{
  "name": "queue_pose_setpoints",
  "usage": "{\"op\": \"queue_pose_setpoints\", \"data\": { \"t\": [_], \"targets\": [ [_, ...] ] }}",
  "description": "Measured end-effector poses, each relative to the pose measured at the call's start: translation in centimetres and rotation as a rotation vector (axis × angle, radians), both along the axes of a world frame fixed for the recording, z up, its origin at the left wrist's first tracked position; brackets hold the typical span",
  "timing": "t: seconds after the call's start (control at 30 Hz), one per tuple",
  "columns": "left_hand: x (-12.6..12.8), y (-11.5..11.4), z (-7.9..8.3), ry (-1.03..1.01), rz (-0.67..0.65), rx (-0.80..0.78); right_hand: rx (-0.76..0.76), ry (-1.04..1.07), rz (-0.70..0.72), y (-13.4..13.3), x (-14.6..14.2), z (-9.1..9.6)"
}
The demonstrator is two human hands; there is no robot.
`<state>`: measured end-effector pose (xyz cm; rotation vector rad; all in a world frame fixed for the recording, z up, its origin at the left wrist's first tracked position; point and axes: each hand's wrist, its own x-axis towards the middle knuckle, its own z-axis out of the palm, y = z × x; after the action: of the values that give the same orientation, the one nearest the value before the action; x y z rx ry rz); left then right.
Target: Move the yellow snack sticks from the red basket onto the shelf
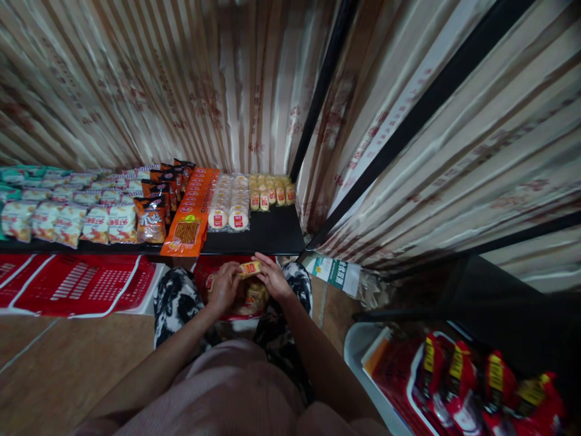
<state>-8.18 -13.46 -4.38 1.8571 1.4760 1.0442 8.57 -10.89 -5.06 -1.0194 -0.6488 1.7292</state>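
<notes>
My left hand (224,286) and my right hand (273,277) meet over my knees, and both are closed on one small yellow snack packet (250,267) with a red label. Below the packet lies a red basket (213,275) with more yellow packets (253,298) in it. Just ahead is a low black shelf (267,233). On it stand rows of the same yellow packets (271,192), round white cakes in clear wrap (228,206) and orange packs (190,215).
Further left the shelf carries dark orange snack bags (151,219) and white bags (68,221). Red empty baskets (77,284) lie under it on the floor. A white crate (358,351) with red bags (458,381) stands at the lower right. Striped curtains hang behind.
</notes>
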Motion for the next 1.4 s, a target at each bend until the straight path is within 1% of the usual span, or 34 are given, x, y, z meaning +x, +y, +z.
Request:
{"op": "queue_pose_setpoints", "data": {
  "t": [0.1, 0.23, 0.33, 0.5, 0.67, 0.9, 1.07, 1.23, 1.4],
  "targets": [
    [-0.1, 0.4, 0.5, 0.010, -0.007, 0.005, -0.001, -0.041, -0.017, 0.0, 0.2, 0.0],
    [0.0, 1.4, 1.3, -0.002, 0.009, -0.012, 0.007, -0.080, -0.007, 0.1, 0.7, 0.4],
    [0.2, 2.3, 1.9, -0.026, 0.010, -0.016, 0.014, -0.070, -0.005, 0.3, 1.0, 0.7],
    [0.8, 3.4, 2.4, -0.057, 0.052, -0.009, 0.001, -0.019, -0.019, 0.2, 0.9, 1.2],
    [1.3, 4.3, 2.3, -0.103, 0.084, -0.030, 0.014, -0.055, 0.015, -0.3, 0.5, 1.2],
    [2.2, 5.1, 2.5, -0.150, 0.150, -0.072, 0.112, -0.086, 0.025, -0.1, 0.2, 0.6],
    [2.7, 5.8, 1.9, -0.118, 0.153, -0.076, 0.179, -0.126, 0.059, 0.2, 0.4, 0.0],
    [3.4, 6.4, 1.2, -0.041, 0.214, -0.097, 0.180, -0.184, 0.023, 0.7, 0.5, -0.4],
    [4.4, 6.6, 1.4, -0.068, 0.198, -0.095, 0.208, -0.224, -0.003, 1.4, 0.8, 0.0]
  ]
}}
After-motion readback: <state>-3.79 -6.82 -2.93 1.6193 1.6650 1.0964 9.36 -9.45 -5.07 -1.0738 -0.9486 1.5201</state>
